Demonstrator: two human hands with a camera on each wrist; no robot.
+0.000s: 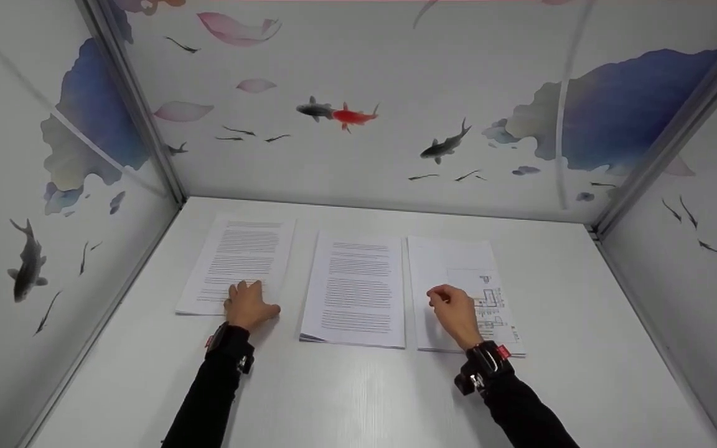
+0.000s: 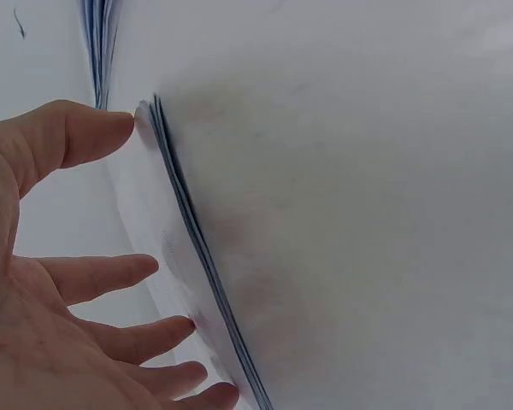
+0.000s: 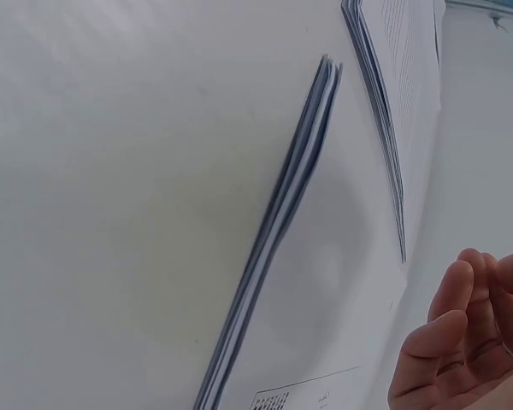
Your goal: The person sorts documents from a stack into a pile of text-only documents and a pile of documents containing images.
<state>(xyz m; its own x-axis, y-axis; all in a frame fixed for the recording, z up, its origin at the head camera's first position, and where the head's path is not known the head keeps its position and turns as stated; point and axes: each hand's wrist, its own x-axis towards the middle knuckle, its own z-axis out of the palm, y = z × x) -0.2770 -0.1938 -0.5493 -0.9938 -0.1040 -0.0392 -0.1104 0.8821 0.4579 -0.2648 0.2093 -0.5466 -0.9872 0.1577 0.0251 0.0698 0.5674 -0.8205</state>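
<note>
- From where I stand, the left stack of paper [image 1: 240, 249] lies toward the far left corner of the white tabletop [image 1: 358, 398], its top sheet full of printed lines.
- The left hand [image 1: 250, 308] is over that stack's near right corner, fingers spread and thumb out to the side; its grip is released, with nothing held (whether the fingertips touch the paper, I can't tell).
- The middle stack of paper [image 1: 358, 286] sits midway between the tabletop's side edges, also printed, its sheets slightly fanned at the near left corner.
- Just beside it, toward the tabletop's right edge but well apart from it, lies the right stack of paper [image 1: 436, 261], with line drawings on top.
- Over this one is the right hand [image 1: 456, 315], fingers loosely bent, its grip slack and holding nothing.
- Along the tabletop's far edge stands a back wall [image 1: 358, 168] (painted with fish, rather cheerfully).
</note>
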